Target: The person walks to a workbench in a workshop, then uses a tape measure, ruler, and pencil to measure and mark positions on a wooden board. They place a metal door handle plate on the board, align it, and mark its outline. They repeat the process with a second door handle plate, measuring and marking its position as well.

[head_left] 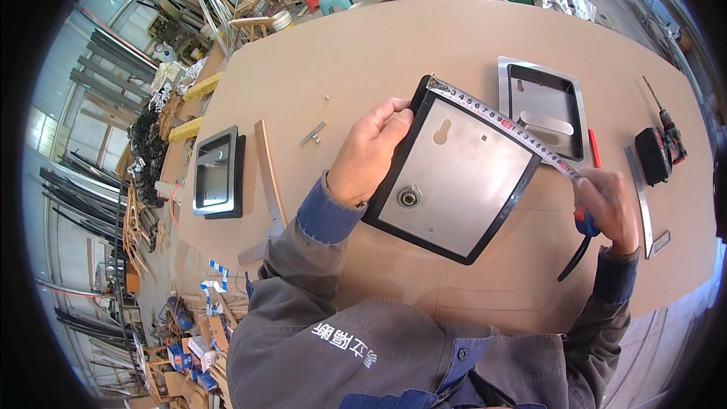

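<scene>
A rectangular metal panel [469,174] with a black rim is tilted up in front of me. It has a keyhole-shaped cutout, a small square hole and a round lock fitting [409,196]. My left hand [368,151] is closed on the panel's left edge, thumb on the near face. Across its top edge runs the extended blade of a tape measure [506,126], its end hooked by the top left corner. My right hand [610,206] grips the tape measure's blue and red case, mostly hidden by the fingers; a black strap hangs below it.
Behind the panel lies a silver-framed plate [580,110] with a black recess; a similar one [216,174] lies far left. A wooden-edged square [268,170], small metal pieces [312,134], a red pencil [594,148], a metal square [641,201] and a cordless drill [659,149] rest on the brown table [356,45].
</scene>
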Demonstrator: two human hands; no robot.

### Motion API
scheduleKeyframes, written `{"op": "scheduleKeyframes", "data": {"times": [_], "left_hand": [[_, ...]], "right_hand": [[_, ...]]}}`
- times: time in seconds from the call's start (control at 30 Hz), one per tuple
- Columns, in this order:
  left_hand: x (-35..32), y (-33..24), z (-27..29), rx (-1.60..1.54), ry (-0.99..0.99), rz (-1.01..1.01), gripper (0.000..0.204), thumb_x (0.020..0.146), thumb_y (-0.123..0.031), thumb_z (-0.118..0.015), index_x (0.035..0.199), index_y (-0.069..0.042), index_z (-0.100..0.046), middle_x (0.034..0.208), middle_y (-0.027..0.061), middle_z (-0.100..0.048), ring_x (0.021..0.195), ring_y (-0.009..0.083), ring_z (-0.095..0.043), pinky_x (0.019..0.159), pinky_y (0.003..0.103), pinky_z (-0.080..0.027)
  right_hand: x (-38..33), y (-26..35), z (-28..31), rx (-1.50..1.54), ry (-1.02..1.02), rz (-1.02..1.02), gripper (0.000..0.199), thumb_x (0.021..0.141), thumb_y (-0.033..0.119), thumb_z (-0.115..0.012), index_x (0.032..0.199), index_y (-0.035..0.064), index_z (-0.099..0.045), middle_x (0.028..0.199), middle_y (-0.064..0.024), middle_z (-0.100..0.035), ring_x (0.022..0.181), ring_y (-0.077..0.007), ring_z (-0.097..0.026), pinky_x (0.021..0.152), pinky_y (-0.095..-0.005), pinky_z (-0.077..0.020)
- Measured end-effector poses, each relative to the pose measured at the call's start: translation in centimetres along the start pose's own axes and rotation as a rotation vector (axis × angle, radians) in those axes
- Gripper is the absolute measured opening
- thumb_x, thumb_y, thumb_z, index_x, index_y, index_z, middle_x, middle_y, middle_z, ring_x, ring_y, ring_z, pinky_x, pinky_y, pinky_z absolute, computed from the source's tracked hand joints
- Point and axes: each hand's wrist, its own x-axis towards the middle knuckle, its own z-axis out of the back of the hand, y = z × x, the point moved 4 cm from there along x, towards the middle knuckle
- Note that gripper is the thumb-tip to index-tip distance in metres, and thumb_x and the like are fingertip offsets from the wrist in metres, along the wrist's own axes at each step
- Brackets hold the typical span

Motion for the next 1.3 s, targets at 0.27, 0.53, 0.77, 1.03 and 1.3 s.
{"op": "scheduleKeyframes", "data": {"times": [0.27,0.53,0.77,1.03,1.3], "left_hand": [[0.7,0.1,-0.6,-0.016,-0.029,0.031,0.026,0.109,-0.017,-0.050,0.127,-0.001,-0.059,0.106,0.0025,-0.070,0.093,0.0065,-0.065,0.084,0.021,-0.052],[0.7,1.2,-0.4,-0.012,-0.055,0.096,0.028,0.110,-0.018,-0.047,0.130,0.001,-0.056,0.109,0.0077,-0.069,0.099,0.0123,-0.066,0.088,0.026,-0.052],[1.0,2.0,-0.4,-0.046,-0.029,0.128,0.027,0.110,-0.018,-0.046,0.129,0.000,-0.054,0.107,0.0090,-0.069,0.098,0.0140,-0.066,0.090,0.028,-0.052],[1.1,2.4,-0.2,-0.052,-0.034,0.133,0.027,0.110,-0.017,-0.046,0.128,0.001,-0.054,0.106,0.0099,-0.069,0.097,0.0142,-0.066,0.088,0.027,-0.053],[0.9,2.6,-0.1,-0.072,-0.063,0.133,0.027,0.109,-0.016,-0.049,0.127,0.002,-0.058,0.111,0.0054,-0.069,0.098,0.0085,-0.065,0.087,0.024,-0.052]], "right_hand": [[0.1,-1.4,-0.4,0.023,-0.022,-0.104,0.030,0.091,0.018,-0.056,0.070,-0.0032,-0.058,0.058,-0.0094,-0.061,0.052,-0.0172,-0.061,0.054,-0.0319,-0.0467],[1.0,-2.4,0.1,-0.152,-0.033,0.013,0.029,0.091,0.022,-0.061,0.086,-0.0057,-0.066,0.068,-0.0178,-0.056,0.061,-0.0268,-0.057,0.064,-0.0381,-0.0476],[0.6,-3.2,-0.3,-0.126,-0.039,0.010,0.029,0.090,0.021,-0.060,0.087,-0.0065,-0.067,0.068,-0.0163,-0.057,0.061,-0.0237,-0.055,0.062,-0.0366,-0.0475],[0.4,-3.0,-0.4,-0.112,-0.019,-0.033,0.030,0.090,0.021,-0.059,0.089,-0.0074,-0.068,0.069,-0.0135,-0.060,0.062,-0.0198,-0.057,0.062,-0.0354,-0.0482],[0.6,-2.8,-0.6,-0.135,0.009,0.005,0.031,0.090,0.023,-0.060,0.084,-0.0068,-0.067,0.069,-0.0183,-0.061,0.063,-0.0277,-0.060,0.064,-0.0393,-0.0489]]}}
